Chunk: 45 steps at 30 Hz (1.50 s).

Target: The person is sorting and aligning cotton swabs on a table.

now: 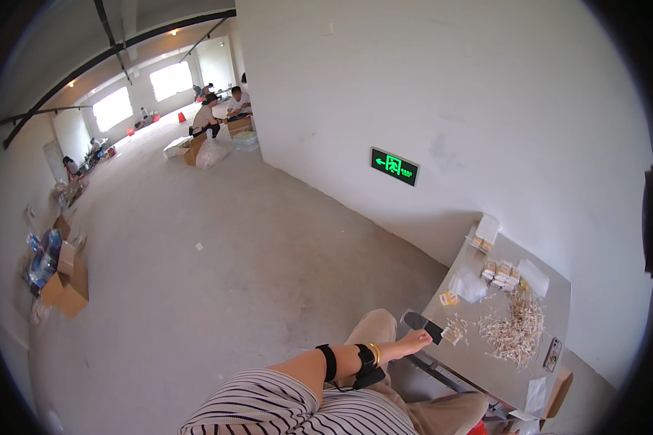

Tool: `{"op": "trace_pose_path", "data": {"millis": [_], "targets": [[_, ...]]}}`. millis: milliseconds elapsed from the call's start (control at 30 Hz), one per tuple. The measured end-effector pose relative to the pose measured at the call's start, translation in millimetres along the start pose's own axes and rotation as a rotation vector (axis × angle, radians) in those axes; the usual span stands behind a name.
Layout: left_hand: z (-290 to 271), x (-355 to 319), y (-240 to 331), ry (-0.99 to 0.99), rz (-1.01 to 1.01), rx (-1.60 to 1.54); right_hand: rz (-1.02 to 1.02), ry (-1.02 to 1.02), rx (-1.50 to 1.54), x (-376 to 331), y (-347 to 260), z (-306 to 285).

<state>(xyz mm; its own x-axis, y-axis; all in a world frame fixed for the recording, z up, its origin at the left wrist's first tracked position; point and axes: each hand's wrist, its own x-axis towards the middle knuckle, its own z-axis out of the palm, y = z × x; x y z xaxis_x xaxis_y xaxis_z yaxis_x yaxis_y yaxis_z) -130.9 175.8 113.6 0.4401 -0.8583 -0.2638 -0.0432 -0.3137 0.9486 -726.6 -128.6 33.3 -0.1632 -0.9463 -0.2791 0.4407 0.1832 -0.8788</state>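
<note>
My left hand (pixel 416 341) is at the near left edge of the grey table (pixel 457 362), its fingers bunched together; what they hold, if anything, is too small to make out. Right beside the fingertips lies a flat dark piece (pixel 432 330), with a grey rounded piece (pixel 414 320) next to it. A small group of cotton swabs (pixel 455 330) lies just to the right of them. Farther right spreads a big loose heap of cotton swabs (pixel 516 330). A gold bracelet and black straps are on my left arm. My right hand does not show.
Behind the heap are several small packs (pixel 502 275), clear plastic bags (pixel 469 286) and a white box (pixel 487 230). A phone (pixel 552 354) lies at the table's right edge. A wall with a green exit sign (pixel 395 166) borders the table. Open cartons (pixel 69 286) stand far left; people work in the distance.
</note>
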Motion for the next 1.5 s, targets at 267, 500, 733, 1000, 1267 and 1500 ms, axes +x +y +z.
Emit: {"op": "trace_pose_path", "data": {"millis": [267,500,733,1000,1267,1500], "targets": [[-20,-12,-7,0.067,0.098,0.192,0.025,-0.271,-0.060,-252,73,70],[-25,4,-8,-0.156,-0.123,-0.052,0.260,0.304,0.471,-238,101,8],[-6,12,-18,-0.221,-0.165,-0.035,0.149,0.458,0.377,-212,87,-55],[-17,6,-20,-0.156,-0.166,-0.027,0.090,0.383,0.171,-210,35,-13],[-20,0,-19,-0.161,-0.164,-0.013,0.032,0.391,0.216,-222,37,-39],[-12,14,-11,-0.180,-0.159,0.015,0.024,0.504,0.053,-266,97,-135]]}}
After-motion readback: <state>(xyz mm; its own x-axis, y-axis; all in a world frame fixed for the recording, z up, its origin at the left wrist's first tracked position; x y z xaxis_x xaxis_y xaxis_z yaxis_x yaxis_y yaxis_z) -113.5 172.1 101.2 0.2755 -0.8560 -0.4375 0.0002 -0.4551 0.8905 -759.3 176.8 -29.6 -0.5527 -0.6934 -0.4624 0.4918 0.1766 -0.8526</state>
